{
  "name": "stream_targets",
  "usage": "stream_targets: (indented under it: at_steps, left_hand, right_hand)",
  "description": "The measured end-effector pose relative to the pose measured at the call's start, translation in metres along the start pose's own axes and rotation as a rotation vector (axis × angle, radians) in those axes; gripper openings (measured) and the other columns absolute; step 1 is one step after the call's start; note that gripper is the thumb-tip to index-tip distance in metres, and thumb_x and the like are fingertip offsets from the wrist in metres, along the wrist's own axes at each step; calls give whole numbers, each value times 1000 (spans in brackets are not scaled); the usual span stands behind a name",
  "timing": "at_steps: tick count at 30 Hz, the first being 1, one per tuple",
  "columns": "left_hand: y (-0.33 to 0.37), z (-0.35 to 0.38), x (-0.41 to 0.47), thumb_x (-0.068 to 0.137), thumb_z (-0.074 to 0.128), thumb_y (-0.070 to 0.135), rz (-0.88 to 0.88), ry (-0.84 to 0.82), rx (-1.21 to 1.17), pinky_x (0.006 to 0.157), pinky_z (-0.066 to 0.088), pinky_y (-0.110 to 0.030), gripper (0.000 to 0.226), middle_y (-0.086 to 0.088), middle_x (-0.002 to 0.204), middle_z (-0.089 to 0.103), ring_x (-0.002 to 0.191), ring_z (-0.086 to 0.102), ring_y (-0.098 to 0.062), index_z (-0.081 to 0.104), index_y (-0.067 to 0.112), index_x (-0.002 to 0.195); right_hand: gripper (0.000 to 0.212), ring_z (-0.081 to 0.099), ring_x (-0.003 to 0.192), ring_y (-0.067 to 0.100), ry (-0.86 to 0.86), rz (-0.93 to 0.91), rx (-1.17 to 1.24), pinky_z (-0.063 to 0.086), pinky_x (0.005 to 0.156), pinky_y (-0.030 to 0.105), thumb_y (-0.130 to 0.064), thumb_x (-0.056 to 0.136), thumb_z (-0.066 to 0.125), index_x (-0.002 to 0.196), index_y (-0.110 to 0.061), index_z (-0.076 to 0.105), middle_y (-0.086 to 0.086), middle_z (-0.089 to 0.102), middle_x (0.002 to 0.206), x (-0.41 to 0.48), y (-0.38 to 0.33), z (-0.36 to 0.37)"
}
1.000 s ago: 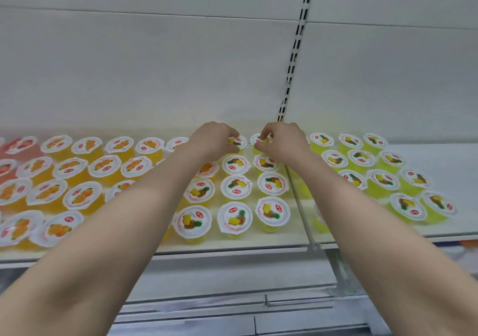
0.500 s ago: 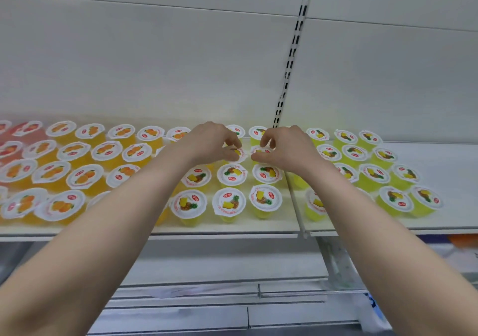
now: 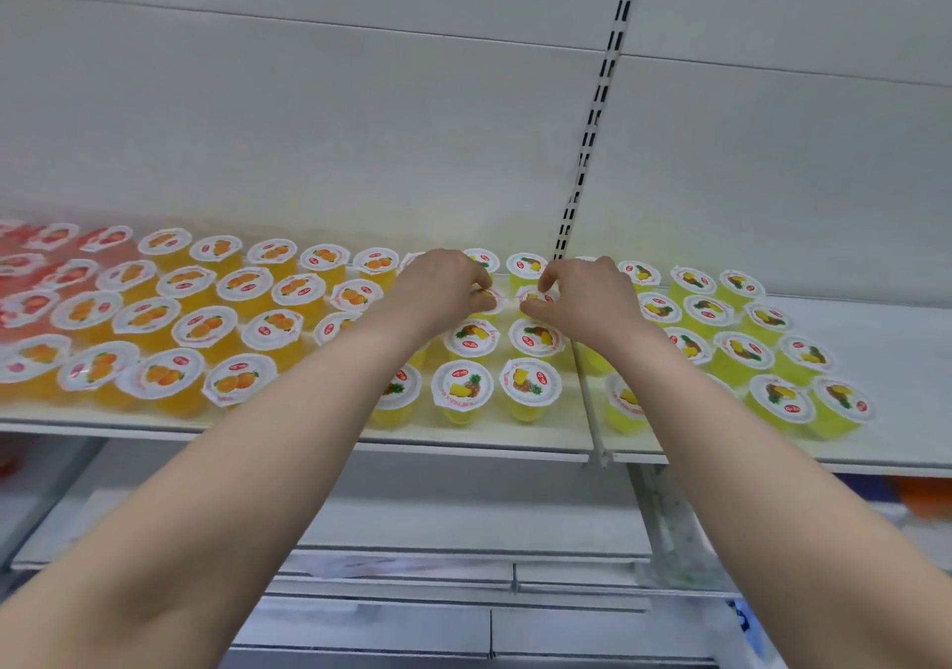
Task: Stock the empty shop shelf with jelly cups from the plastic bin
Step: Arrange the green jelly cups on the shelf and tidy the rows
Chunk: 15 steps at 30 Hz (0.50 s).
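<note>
The white shop shelf [image 3: 309, 434] carries rows of jelly cups: red ones [image 3: 56, 235] at the far left, orange ones [image 3: 206, 326] left of centre, yellow pineapple ones [image 3: 530, 385] in the middle and right. My left hand [image 3: 443, 287] pinches a yellow cup [image 3: 490, 302] in the second row from the back. My right hand [image 3: 587, 297] grips the neighbouring yellow cup [image 3: 533, 297] between thumb and forefinger. Both cups stand on the shelf, partly hidden by my fingers. The plastic bin is out of view.
A slotted black-and-white upright [image 3: 592, 153] runs up the back wall behind my hands. A stretch of bare shelf [image 3: 901, 359] lies at the far right. A lower shelf [image 3: 412, 529] sits beneath, with something orange [image 3: 922, 501] at its right end.
Both hands have drawn back from the rearmost row to the second row of yellow cups. The fingers now close on two neighbouring cups there.
</note>
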<state>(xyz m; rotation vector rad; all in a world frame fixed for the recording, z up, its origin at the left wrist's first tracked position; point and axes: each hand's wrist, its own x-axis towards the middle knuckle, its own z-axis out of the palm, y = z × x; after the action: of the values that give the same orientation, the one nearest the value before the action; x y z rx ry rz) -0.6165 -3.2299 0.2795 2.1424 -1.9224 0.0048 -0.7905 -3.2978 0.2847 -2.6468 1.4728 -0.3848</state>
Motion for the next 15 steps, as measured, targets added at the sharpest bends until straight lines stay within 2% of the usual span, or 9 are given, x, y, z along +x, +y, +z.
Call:
stream_targets:
  at_steps: [3, 8, 12, 15]
  left_hand:
    - [-1, -5, -7, 91, 60, 44, -1, -9, 11, 83, 43, -31, 39, -2, 118, 67, 109, 59, -23, 65, 24, 124]
    - [-1, -9, -12, 90, 62, 44, -26, -48, -11, 89, 45, -34, 42, -2, 121, 67, 110, 59, -23, 64, 22, 126]
    - [2, -7, -9, 92, 62, 38, -33, -49, -35, 85, 43, -32, 38, -3, 122, 66, 110, 59, -24, 65, 21, 126]
    - [-1, -1, -9, 92, 63, 33, -40, -32, -90, 81, 39, -28, 35, -4, 123, 66, 109, 59, -24, 66, 20, 124]
  right_hand:
    - [32, 49, 110, 28, 43, -28, 9, 42, 86, 39, -48, 87, 60, 107, -24, 65, 1, 67, 100, -8, -2, -4]
    - [30, 53, 108, 26, -12, -53, 24, 46, 85, 37, -48, 85, 62, 103, -25, 67, 0, 68, 101, -22, -11, -10]
    - [42, 55, 107, 22, -112, -36, 47, 47, 84, 35, -59, 80, 65, 108, -27, 66, -4, 66, 103, -30, -13, -16]
    - [44, 56, 107, 23, -152, -25, 35, 49, 87, 37, -58, 76, 68, 109, -27, 67, -3, 65, 105, -37, -16, -18]
